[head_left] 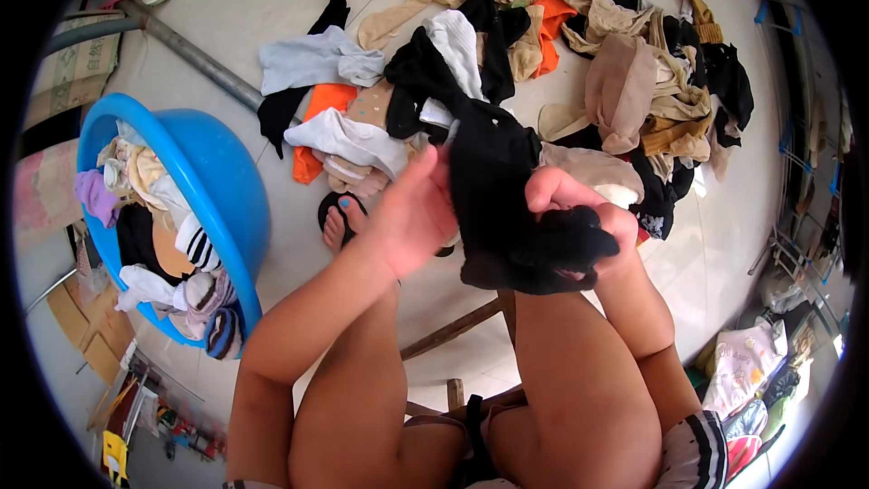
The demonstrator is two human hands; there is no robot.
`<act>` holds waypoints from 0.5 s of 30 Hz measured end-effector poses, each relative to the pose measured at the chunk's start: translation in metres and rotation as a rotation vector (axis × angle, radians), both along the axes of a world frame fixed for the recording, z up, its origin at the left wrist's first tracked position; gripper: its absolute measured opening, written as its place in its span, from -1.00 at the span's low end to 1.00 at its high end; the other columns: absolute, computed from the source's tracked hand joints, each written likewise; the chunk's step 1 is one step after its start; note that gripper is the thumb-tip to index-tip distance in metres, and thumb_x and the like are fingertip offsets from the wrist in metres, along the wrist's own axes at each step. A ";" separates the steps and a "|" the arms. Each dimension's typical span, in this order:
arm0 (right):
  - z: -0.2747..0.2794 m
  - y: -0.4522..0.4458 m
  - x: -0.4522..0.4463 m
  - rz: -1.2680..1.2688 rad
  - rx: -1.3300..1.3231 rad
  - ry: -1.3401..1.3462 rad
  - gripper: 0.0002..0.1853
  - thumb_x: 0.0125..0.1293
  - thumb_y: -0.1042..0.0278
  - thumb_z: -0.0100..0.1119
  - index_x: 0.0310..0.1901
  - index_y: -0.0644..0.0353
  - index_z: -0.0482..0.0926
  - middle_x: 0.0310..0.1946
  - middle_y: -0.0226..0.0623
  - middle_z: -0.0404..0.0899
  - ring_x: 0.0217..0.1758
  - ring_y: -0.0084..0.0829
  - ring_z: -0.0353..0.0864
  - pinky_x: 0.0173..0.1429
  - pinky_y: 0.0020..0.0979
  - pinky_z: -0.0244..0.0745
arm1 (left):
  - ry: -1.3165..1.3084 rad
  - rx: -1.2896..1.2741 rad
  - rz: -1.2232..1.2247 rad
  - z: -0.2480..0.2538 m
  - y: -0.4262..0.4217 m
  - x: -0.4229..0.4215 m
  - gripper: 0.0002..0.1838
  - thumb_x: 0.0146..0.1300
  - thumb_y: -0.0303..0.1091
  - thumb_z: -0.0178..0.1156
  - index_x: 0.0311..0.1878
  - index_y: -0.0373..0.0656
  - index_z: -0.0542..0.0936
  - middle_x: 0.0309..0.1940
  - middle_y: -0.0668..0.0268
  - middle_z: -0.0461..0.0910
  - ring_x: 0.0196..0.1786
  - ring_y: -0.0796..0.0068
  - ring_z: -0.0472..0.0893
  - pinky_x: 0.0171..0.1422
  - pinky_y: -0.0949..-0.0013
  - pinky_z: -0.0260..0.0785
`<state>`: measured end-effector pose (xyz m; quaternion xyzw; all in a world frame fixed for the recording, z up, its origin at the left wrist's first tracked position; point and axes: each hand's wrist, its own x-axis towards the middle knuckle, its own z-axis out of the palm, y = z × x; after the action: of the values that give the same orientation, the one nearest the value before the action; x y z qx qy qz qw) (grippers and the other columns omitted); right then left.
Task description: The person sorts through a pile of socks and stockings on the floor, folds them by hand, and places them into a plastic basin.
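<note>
A black sock (493, 186) hangs stretched between my two hands, above my knees. My right hand (593, 217) is closed around its bunched lower end, with the fingers curled into the dark fabric. At the sock's left edge, my left hand (416, 217) grips the cloth; its fingertips are partly hidden behind it and slightly blurred. Just beyond, a loose pile of socks and stockings lies on the floor, including a white sock (353, 140), a grey sock (321, 59), a beige stocking (620, 91) and orange cloth (550, 32).
To the left, a blue basin (222, 181) leans tilted, holding several rolled socks. A metal pole (195, 59) lies behind it. A wooden stool's bar (453, 330) shows between my legs. Bags (747, 367) and a rack (797, 145) stand on the right.
</note>
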<state>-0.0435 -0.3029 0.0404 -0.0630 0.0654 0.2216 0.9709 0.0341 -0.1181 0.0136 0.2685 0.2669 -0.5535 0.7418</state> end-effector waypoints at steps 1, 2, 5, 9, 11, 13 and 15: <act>-0.004 -0.004 -0.005 -0.025 -0.107 0.051 -0.41 -0.07 0.27 -0.04 0.07 0.35 0.23 -0.08 -0.11 0.41 -0.12 -0.35 0.52 -0.09 -0.44 0.44 | -0.030 0.004 0.059 0.000 0.004 0.013 -0.36 0.24 0.04 -0.06 0.25 -0.21 0.20 0.13 0.22 0.37 0.21 0.26 0.34 0.33 0.12 0.09; -0.005 -0.007 -0.007 -0.050 -0.214 0.102 -0.41 -0.07 0.26 -0.04 0.06 0.34 0.24 -0.10 -0.13 0.43 -0.13 -0.36 0.53 -0.09 -0.44 0.45 | -0.059 0.007 0.119 0.000 0.008 0.023 -0.42 0.24 -0.08 0.00 0.23 -0.20 0.23 0.09 0.23 0.40 0.19 0.28 0.36 0.32 0.12 0.10; -0.005 -0.020 0.000 -0.029 -0.447 0.240 -0.46 0.02 0.28 -0.07 0.09 0.31 0.24 -0.09 -0.24 0.42 -0.05 -0.42 0.47 0.00 -0.47 0.37 | -0.180 -0.109 0.179 0.003 0.018 0.039 -0.63 0.25 -0.33 -0.02 0.11 -0.25 0.34 -0.01 0.25 0.48 0.06 0.40 0.46 0.16 0.25 0.29; -0.027 -0.011 -0.004 -0.141 -1.763 0.182 -0.61 0.17 0.47 0.04 0.07 0.26 0.31 -0.07 -0.34 0.40 -0.04 -0.51 0.39 0.11 -0.49 0.23 | -0.425 0.179 0.116 0.010 0.005 0.036 -0.65 0.14 -0.55 0.06 0.03 -0.29 0.36 -0.11 0.22 0.48 -0.09 0.43 0.52 -0.01 0.42 0.37; -0.011 -0.008 -0.001 -0.099 -1.574 0.065 -0.65 0.21 0.44 0.05 0.04 0.25 0.32 -0.08 -0.36 0.39 -0.06 -0.53 0.40 0.10 -0.49 0.24 | -0.634 0.310 -0.033 0.013 -0.003 0.026 -0.65 0.11 -0.57 0.10 0.00 -0.27 0.36 -0.13 0.24 0.48 -0.12 0.44 0.53 -0.03 0.46 0.36; 0.013 0.003 0.010 0.000 -0.847 0.231 -0.70 0.26 0.40 0.03 0.00 0.26 0.35 -0.14 -0.38 0.43 -0.09 -0.56 0.41 0.06 -0.51 0.26 | -0.989 0.354 -0.178 0.004 -0.007 0.009 -0.69 0.04 -0.58 0.18 -0.11 -0.24 0.40 -0.21 0.28 0.49 -0.12 0.44 0.53 -0.04 0.49 0.33; 0.016 0.019 0.015 -0.149 -0.921 0.264 -0.72 0.29 0.39 -0.01 0.02 0.25 0.36 -0.13 -0.39 0.46 -0.07 -0.62 0.39 0.04 -0.52 0.29 | -1.355 0.272 -0.420 0.013 -0.011 0.011 -0.63 -0.04 -0.55 0.22 -0.09 -0.23 0.46 -0.05 0.27 0.39 0.03 0.42 0.43 0.13 0.44 0.26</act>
<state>-0.0283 -0.2836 0.0563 -0.4528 0.2837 0.1054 0.8387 0.0452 -0.1291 0.0269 0.6884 -0.2424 -0.3582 0.5823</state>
